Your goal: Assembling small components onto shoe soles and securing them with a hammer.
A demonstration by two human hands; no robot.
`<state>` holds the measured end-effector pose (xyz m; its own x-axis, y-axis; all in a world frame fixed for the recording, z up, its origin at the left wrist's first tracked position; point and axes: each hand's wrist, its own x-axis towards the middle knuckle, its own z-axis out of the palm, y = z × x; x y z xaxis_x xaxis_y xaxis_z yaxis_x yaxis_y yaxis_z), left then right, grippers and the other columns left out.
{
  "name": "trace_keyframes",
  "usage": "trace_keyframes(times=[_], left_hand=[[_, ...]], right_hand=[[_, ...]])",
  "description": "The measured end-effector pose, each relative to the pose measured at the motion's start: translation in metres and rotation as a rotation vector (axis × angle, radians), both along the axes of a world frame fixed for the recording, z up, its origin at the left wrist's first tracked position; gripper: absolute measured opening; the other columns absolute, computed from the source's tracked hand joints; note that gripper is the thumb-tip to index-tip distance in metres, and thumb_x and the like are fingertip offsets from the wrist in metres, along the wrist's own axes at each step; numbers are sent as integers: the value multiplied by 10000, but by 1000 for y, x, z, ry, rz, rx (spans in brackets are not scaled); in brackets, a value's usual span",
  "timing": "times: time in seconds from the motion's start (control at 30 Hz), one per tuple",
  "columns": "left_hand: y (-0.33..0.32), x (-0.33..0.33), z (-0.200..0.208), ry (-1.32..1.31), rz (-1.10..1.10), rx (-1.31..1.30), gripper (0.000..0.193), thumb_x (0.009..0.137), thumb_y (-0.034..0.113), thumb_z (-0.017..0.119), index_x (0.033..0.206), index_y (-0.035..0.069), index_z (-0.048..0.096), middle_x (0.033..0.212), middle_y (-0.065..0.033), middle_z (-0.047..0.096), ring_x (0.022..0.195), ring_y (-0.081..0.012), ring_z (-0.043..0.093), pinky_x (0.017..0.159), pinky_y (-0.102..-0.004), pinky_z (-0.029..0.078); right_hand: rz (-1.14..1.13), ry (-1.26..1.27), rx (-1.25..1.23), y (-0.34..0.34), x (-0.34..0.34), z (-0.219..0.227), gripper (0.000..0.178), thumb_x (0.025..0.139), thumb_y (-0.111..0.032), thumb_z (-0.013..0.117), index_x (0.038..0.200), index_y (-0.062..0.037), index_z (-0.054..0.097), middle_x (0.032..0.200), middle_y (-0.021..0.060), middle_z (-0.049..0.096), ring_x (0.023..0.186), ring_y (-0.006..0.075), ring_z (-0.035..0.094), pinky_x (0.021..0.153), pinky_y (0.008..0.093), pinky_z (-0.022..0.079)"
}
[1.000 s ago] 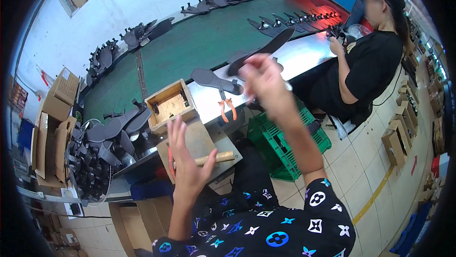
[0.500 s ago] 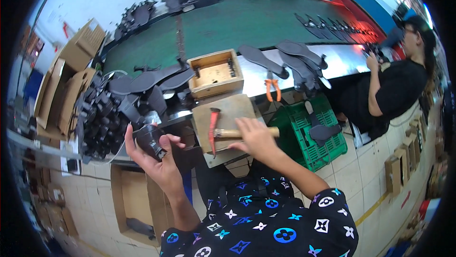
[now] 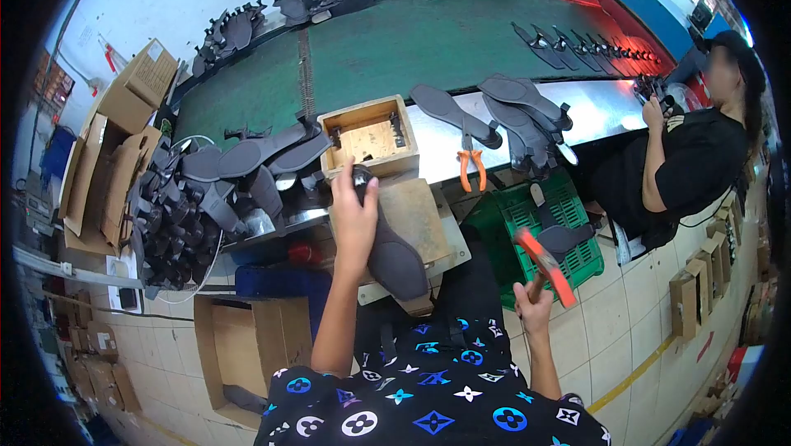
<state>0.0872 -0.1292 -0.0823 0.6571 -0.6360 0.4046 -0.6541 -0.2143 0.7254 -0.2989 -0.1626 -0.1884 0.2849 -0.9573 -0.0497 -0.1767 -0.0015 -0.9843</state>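
Observation:
My left hand (image 3: pixel 354 219) is closed round the heel end of a dark grey shoe sole (image 3: pixel 397 265). The sole's broad toe part points toward me and lies over the near left side of a worn work board (image 3: pixel 424 211). Off to the right, my right hand (image 3: pixel 535 308) grips the handle of a hammer (image 3: pixel 547 266). Its red head is raised, apart from the board and the sole. Beyond the board stands a wooden box (image 3: pixel 375 163) with small dark parts in it. Orange-handled pliers (image 3: pixel 471 169) hang at the bench edge.
Heeled soles (image 3: pixel 177 219) are heaped at the left; more soles (image 3: pixel 527 112) lie on the metal ledge. A green crate (image 3: pixel 589 261) stands near the hammer. Beyond runs a green conveyor belt (image 3: pixel 395 46). A co-worker (image 3: pixel 696 158) works at the right. An open carton (image 3: pixel 288 339) sits on the floor.
My right hand has lifted the hammer off the board and swung it right, toward me. My left hand has brought the sole from the left onto the board.

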Motion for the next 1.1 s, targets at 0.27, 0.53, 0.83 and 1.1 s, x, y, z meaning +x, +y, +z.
trace_keyframes(times=[0.27,0.53,0.83,1.1], left_hand=[[-58,-7,29,-551,97,148,449,893,272,708,1281,76,595,1231,-117,584,1169,-316,526,995,-462,402],[-140,55,8,-330,-278,434,129,820,81,669,808,-40,712,783,-256,682,768,-420,679,757,-472,549],[-20,-46,84,108,-227,-263,89,862,44,741,896,-33,712,769,-68,698,645,-101,587,616,-234,467],[46,-94,91,43,-323,-488,133,826,-48,745,954,-24,721,891,-128,715,720,-152,646,659,-240,514]], right_hand=[[-293,-415,236,-33,-7,24,270,976,-156,641,775,-84,476,495,-42,379,329,42,290,318,234,239],[-17,-234,99,-63,45,36,212,977,-146,644,813,-53,547,549,-42,450,368,27,344,344,218,247],[280,-325,-54,-82,134,148,219,904,-127,745,1058,27,714,936,56,697,794,103,634,704,243,492],[473,-496,5,-20,170,195,250,892,-148,765,1093,-15,695,866,-1,677,517,1,469,434,178,336]])
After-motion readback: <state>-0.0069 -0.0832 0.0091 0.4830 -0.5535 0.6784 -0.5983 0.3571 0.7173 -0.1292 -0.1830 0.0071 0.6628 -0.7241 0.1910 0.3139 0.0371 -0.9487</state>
